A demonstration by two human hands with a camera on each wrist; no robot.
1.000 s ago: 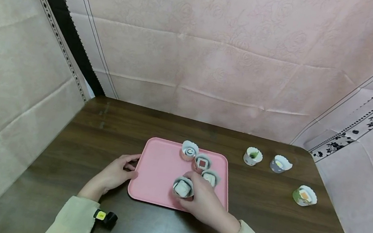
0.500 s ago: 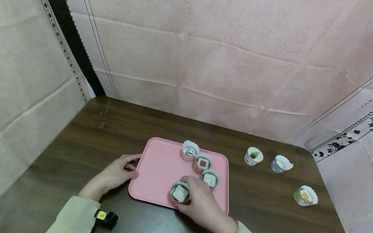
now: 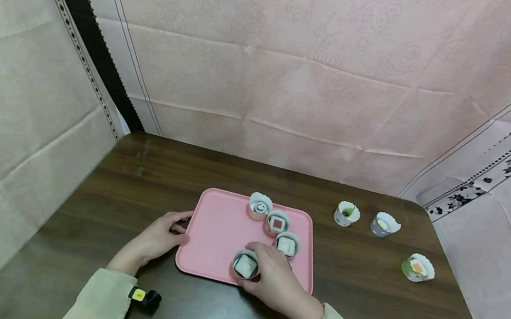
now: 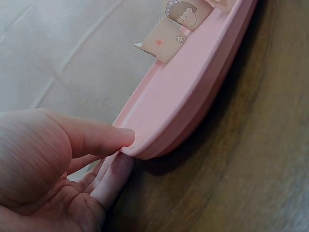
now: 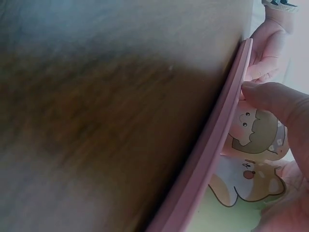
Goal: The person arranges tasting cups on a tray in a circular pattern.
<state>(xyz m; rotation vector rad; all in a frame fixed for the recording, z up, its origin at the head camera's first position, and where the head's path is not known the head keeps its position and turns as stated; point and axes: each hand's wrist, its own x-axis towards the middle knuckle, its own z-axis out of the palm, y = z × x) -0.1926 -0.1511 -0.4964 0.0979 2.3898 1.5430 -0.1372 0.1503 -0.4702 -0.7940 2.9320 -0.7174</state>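
Note:
A pink tray (image 3: 213,234) lies on the brown table. My left hand (image 3: 161,237) pinches its left rim, thumb on top and fingers beneath, as the left wrist view shows. On the tray's front part, my right hand (image 3: 276,279) holds a small paper cup (image 3: 236,259) between thumb and fingers. A whitish block (image 3: 245,266) sits in that cup. Behind it, three more cups stand in a slanting row: one with a smiley-faced piece (image 3: 260,207), one with a red-centred square piece (image 3: 278,224), and one with a pale block (image 3: 286,246). Printed cartoon faces show in the right wrist view.
Three other paper cups stand on the table right of the tray: one with something green inside (image 3: 342,221), a grey-blue one (image 3: 378,230), and a green-and-white one (image 3: 409,273). Pale cloth sheets (image 3: 270,76) enclose the table's back and sides.
My right hand has moved slightly towards the front of the tray with the cup, mostly in the first half second. The left hand has stayed on the rim.

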